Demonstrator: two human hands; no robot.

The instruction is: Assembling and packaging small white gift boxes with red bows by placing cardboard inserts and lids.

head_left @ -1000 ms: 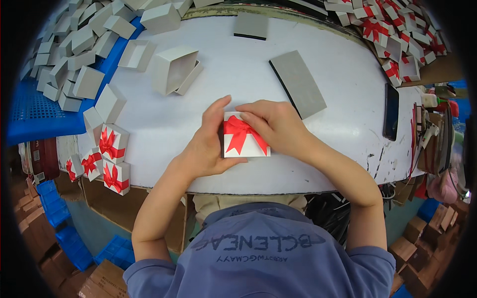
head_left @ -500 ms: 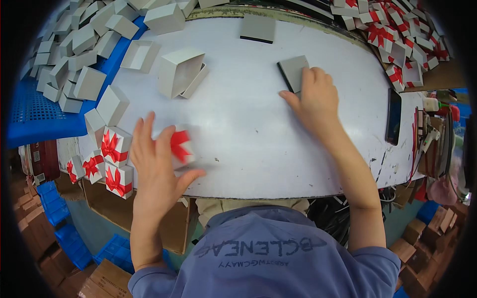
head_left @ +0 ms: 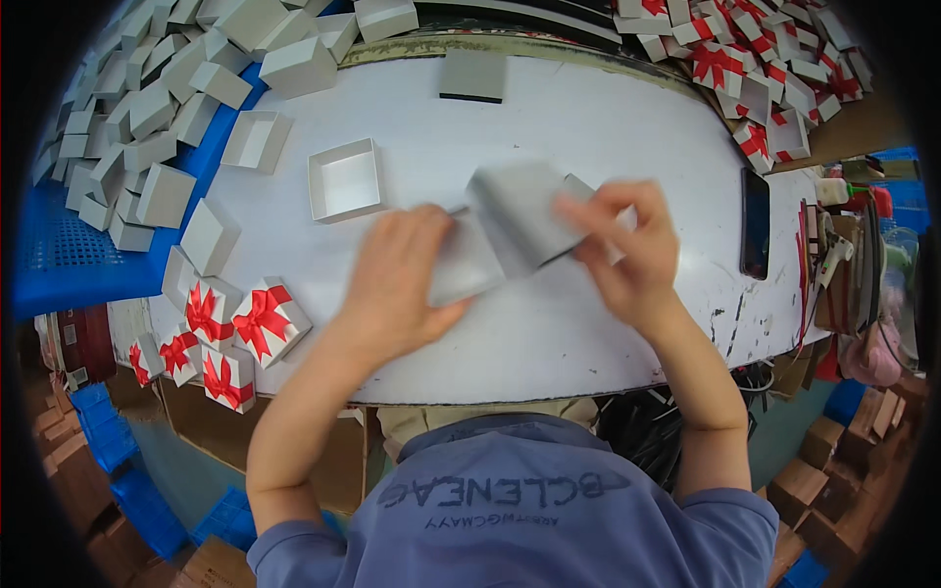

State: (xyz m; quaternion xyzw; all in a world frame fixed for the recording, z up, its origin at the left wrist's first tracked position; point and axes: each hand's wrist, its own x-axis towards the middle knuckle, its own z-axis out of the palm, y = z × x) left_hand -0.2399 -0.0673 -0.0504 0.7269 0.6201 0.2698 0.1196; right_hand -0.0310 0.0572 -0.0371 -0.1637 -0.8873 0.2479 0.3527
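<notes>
Over the middle of the table, my left hand (head_left: 397, 279) grips a small open white box (head_left: 468, 260) by its left side. Close against it, my right hand (head_left: 627, 245) pinches a grey square pad (head_left: 524, 211) with a dark underside, tilted over the box's right side. Motion blurs the pad, and I cannot tell whether it touches the box. An empty white box part (head_left: 346, 183) lies open-side up just beyond my left hand. Farther back rests another grey pad (head_left: 472, 76) with a black edge.
Several white boxes with red bows (head_left: 265, 321) stand at the table's left front. A blue basket (head_left: 88, 240) heaped with plain white boxes is at the left. More ribboned boxes (head_left: 720, 69) pile up at the far right. A phone (head_left: 755, 223) lies near the right edge.
My left hand has left a ribboned box beside the others and taken hold of a white box from the nested pair. My right hand has brought the grey pad leftward to it.
</notes>
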